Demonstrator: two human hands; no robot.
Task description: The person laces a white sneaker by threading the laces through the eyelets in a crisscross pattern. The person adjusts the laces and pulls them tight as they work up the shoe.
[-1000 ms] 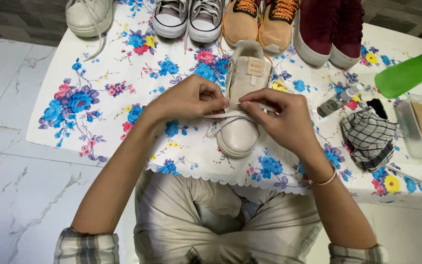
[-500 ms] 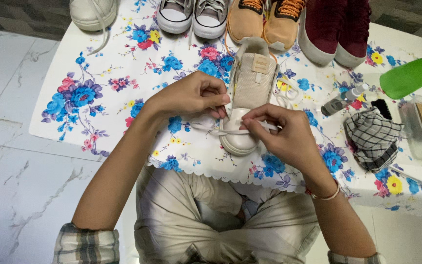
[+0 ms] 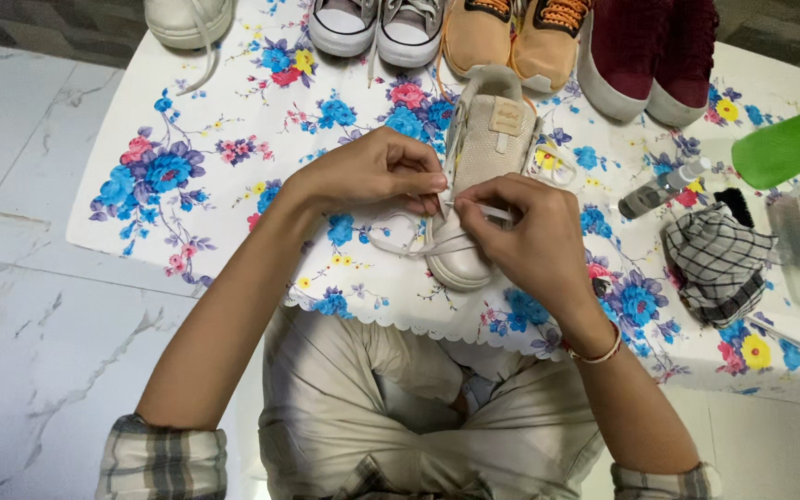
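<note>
Your left hand (image 3: 377,174) and right hand (image 3: 520,231) meet over a beige sneaker (image 3: 479,176) lying toe toward you on the floral tablecloth (image 3: 233,157), fingers of each pinched on its white lace (image 3: 409,245), apparently near the lowest eyelets; a checked cloth (image 3: 717,264) sits nearby.

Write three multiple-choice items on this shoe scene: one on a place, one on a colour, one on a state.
1. Where does the beige fabric sneaker lie?
A. on the flowered tablecloth
B. on the marble floor
C. on the lap

2. What colour is the pair of high-top shoes at the far edge?
A. green
B. maroon
C. black

3. What do the left hand and right hand hold?
A. a brush
B. nothing
C. the white lace

Answers: 1 A, it rests on the cloth; 2 B, dark red uppers show; 3 C, both hands' fingers pinch the lace.
</note>
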